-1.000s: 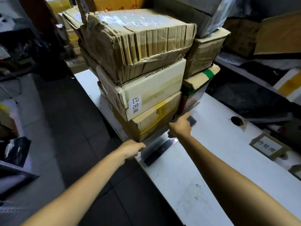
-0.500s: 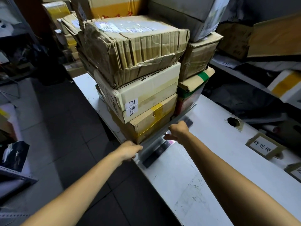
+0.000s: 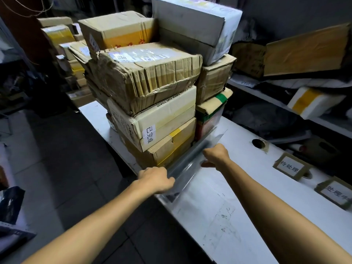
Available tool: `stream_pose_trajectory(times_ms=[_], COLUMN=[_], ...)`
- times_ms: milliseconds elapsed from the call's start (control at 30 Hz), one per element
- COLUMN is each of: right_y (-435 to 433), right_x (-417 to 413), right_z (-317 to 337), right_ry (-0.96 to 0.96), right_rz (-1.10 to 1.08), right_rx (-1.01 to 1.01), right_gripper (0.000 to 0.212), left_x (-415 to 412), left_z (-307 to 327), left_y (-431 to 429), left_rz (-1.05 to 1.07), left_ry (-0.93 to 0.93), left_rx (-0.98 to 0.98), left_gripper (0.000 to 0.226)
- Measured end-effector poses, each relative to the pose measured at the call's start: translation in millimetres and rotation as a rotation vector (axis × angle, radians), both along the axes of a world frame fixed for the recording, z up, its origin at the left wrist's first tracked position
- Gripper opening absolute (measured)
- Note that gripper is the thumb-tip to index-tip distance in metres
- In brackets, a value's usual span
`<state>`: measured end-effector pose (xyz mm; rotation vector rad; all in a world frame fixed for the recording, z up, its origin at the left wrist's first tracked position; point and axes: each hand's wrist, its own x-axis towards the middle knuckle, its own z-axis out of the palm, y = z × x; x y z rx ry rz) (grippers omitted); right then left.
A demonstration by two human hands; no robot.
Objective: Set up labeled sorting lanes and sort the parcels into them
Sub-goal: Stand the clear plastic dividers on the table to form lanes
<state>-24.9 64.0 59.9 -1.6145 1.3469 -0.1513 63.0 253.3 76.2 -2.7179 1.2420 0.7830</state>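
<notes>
**Divider going in beside the finished stack**

Lane set-up here, by my reading: both hands are on the long clear plastic divider strip (image 3: 187, 161), which lies on the white table (image 3: 219, 216) hard against the foot of the stacked cardboard parcels (image 3: 144, 77). The left hand (image 3: 156, 180) curls its fingers over the near end at the table edge. The right hand (image 3: 216, 155) clasps it farther along, thumb out. Next, I'd say, comes squaring the strip and letting go without nudging that tall stack.

Writing now: the white carton (image 3: 171, 111) reads "THICK CUT TOAST", and its white sticker (image 3: 150, 135) says 已完成. A cardboard-framed card (image 3: 290, 166) says 待处理; the second card (image 3: 336, 193) is only partly legible.
</notes>
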Motion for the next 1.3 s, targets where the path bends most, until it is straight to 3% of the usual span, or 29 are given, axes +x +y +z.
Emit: stream_pose_trajectory(times_ms=[200, 267, 367, 467, 567, 633, 733, 800, 867, 933, 1033, 1200, 1300], right_y=[-4.5, -6.3, -13.2, -21.2, -26.9, -32.1, -46.3, -54.4, -63.8, -79.9, -97.7, -108.6, -115.8], right_x=[-48.3, -69.6, -107.9, -144.8, -172.1, -188.4, -213.5, -229.4, -238.9, -241.8, -235.3, -221.0, -221.2], right_z=[37.8, 44.9, 54.4, 57.8, 64.9, 69.7, 71.8, 70.8, 71.1, 72.2, 76.0, 62.0, 60.7], right_ry=[0.303, 0.406, 0.467, 0.470, 0.466, 0.453, 0.442, 0.349, 0.158, 0.002, -0.213, -0.369, -0.451], right_rz=[0.124, 0.140, 0.166, 0.247, 0.393, 0.464, 0.505, 0.394, 0.104, -0.172, -0.268, -0.283, -0.308], right_rx=[-0.347, -0.452, -0.526, -0.593, -0.720, -0.823, -0.924, -0.888, -0.733, -0.429, 0.028, 0.051, 0.053], right_gripper=[0.007, 0.012, 0.027, 0.030, 0.022, 0.017, 0.014, 0.020, 0.035, 0.055, 0.081, 0.055, 0.047], left_x=[-4.6, -11.1, -33.0, -64.1, -98.0, -121.6, -153.0, -171.6, -187.0, -198.7, -212.5, -222.7, -230.2], left_z=[24.3, 31.8, 41.6, 50.4, 53.0, 53.0, 49.7, 50.0, 52.1, 52.9, 57.1, 63.6, 69.2], left_y=[-32.4, -51.1, -82.1, -108.7, -132.3, -144.5, -156.2, -163.1, -169.7, -172.8, -173.7, -176.1, -178.2], left_rz=[-0.216, -0.301, -0.483, -0.664, -0.817, -0.812, -0.641, -0.539, -0.456, -0.369, -0.313, -0.255, -0.203], left_ry=[0.067, 0.082, -0.030, -0.210, -0.346, -0.270, 0.023, 0.111, 0.150, 0.218, 0.207, 0.286, 0.445], left_rx=[-0.347, -0.432, -0.526, -0.505, -0.403, -0.270, -0.215, -0.268, -0.302, -0.323, -0.358, -0.442, -0.448], left_gripper=[0.014, 0.022, 0.054, 0.074, 0.075, 0.066, 0.060, 0.063, 0.065, 0.069, 0.067, 0.047, 0.055])
